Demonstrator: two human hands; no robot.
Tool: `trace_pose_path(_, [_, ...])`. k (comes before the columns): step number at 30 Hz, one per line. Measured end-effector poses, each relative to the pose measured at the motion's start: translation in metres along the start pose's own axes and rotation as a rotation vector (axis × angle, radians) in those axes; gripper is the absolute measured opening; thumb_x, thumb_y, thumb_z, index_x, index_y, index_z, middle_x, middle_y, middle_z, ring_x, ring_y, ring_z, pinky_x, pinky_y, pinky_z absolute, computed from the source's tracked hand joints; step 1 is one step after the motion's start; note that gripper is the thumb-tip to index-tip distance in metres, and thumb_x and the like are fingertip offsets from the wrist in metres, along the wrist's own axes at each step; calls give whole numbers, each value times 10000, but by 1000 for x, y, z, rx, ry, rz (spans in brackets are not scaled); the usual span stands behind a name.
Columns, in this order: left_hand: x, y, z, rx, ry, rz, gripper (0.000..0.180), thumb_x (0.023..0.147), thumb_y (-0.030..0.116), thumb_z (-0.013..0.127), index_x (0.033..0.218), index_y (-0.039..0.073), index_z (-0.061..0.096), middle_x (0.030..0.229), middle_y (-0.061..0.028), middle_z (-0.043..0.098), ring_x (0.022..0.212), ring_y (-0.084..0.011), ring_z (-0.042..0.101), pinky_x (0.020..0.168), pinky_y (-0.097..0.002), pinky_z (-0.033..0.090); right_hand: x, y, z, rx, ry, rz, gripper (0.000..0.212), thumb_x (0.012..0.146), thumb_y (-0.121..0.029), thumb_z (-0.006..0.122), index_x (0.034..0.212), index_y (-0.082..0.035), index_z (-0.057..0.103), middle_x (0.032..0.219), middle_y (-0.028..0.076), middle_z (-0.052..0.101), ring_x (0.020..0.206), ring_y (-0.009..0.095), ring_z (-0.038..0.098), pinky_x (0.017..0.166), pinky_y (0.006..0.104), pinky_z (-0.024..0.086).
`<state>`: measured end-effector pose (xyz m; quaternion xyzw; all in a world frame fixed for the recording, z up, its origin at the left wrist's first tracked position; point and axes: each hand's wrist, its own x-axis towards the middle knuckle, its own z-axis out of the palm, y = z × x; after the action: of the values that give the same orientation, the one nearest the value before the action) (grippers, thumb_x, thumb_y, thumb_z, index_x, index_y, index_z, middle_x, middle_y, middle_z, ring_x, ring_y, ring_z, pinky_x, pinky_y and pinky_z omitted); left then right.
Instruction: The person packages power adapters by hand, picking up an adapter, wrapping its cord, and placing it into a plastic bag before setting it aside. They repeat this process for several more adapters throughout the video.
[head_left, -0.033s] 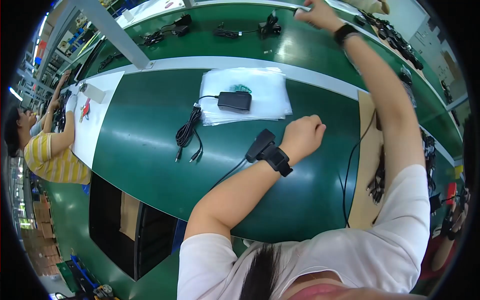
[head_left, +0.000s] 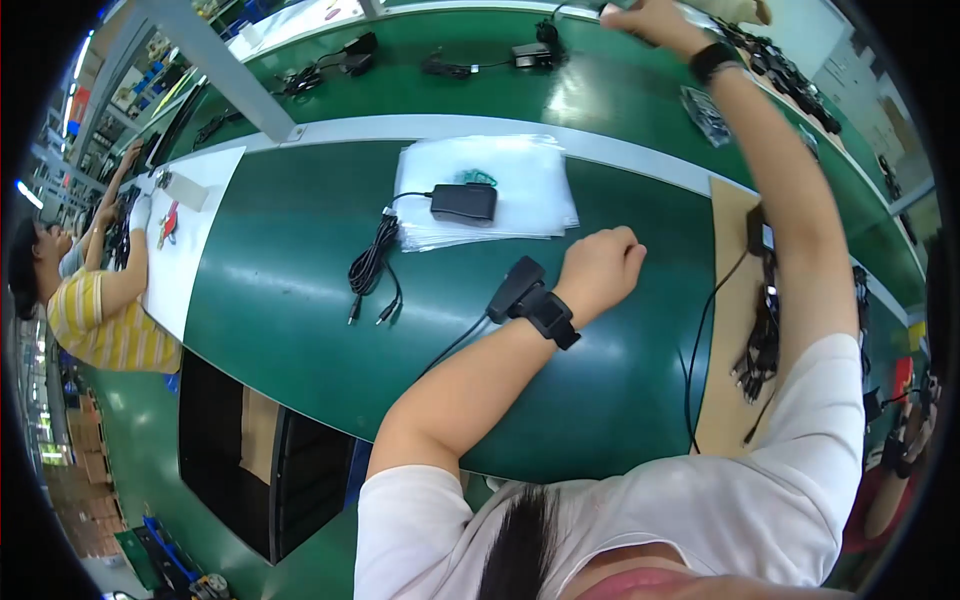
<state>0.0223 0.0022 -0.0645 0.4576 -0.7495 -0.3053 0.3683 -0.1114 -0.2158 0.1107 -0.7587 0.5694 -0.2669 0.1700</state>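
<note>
My left hand (head_left: pixel 598 272) rests on the green table with its fingers curled in, and nothing shows in it. A black device is strapped to that wrist. Left of it, a black power adapter (head_left: pixel 464 203) lies on a stack of clear plastic bags (head_left: pixel 535 175), its bundled cable (head_left: pixel 372 258) spreading onto the table with two plug ends. My right hand (head_left: pixel 650 20) reaches over the far bench, partly cut off by the top edge. Its fingers look pinched, but what they hold is unclear. A cable arcs toward them from another adapter (head_left: pixel 531 56) on that bench.
More adapters with bundled cables (head_left: pixel 355 55) lie along the far bench (head_left: pixel 420 105). On the right, a cardboard sheet (head_left: pixel 725 400) carries several black cables. A grey post (head_left: pixel 225 70) rises at the left. A person in a yellow striped top (head_left: pixel 110 315) works at the left.
My right hand has moved slightly farther away and to the right. The adapter near it has turned, now showing its grey face. My left hand stays almost where it was.
</note>
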Motion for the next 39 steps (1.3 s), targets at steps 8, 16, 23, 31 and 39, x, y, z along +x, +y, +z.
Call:
trace_pose_path(8, [9, 46, -35, 51, 465, 370, 198, 781, 114, 601, 945, 9, 562, 920, -140, 571, 832, -291, 547, 722, -347, 440, -176, -65, -168, -328, -152, -387, 360, 674, -183, 746, 866, -2, 502, 739, 48, 520, 683, 136, 478, 623, 286, 416])
trace_pose_path(16, [19, 151, -48, -906, -503, 67, 316, 773, 90, 607, 1054, -13, 504, 944, -121, 588, 766, -215, 570, 679, -314, 465, -257, -98, -133, -472, -685, -622, 260, 665, -85, 648, 835, 37, 493, 752, 169, 553, 750, 339, 561, 642, 379, 457])
trace_pose_path(23, [38, 118, -41, -1592, -184, -200, 197, 883, 179, 528, 965, 1, 541, 894, -192, 608, 749, -248, 586, 748, -384, 471, -227, -40, -83, 515, 641, -477, 286, 690, -265, 667, 830, -19, 631, 731, 139, 642, 575, 261, 613, 525, 314, 485])
trace_pose_path(31, [28, 123, -78, -1403, -105, 195, 449, 861, 251, 562, 1150, -60, 416, 1120, -143, 501, 1007, -247, 493, 917, -373, 382, -272, -11, -23, 390, 319, -518, 476, 695, -289, 702, 1074, -50, 540, 942, 139, 613, 913, 246, 589, 728, 321, 474])
trace_pose_path(39, [17, 145, -98, -1799, -113, 292, 423, 693, 117, 713, 994, -21, 449, 976, -105, 466, 935, -237, 443, 849, -360, 335, -282, 7, 21, 466, -561, -269, 775, 693, -259, 718, 1328, -108, 301, 913, 149, 619, 858, 194, 598, 747, 317, 454])
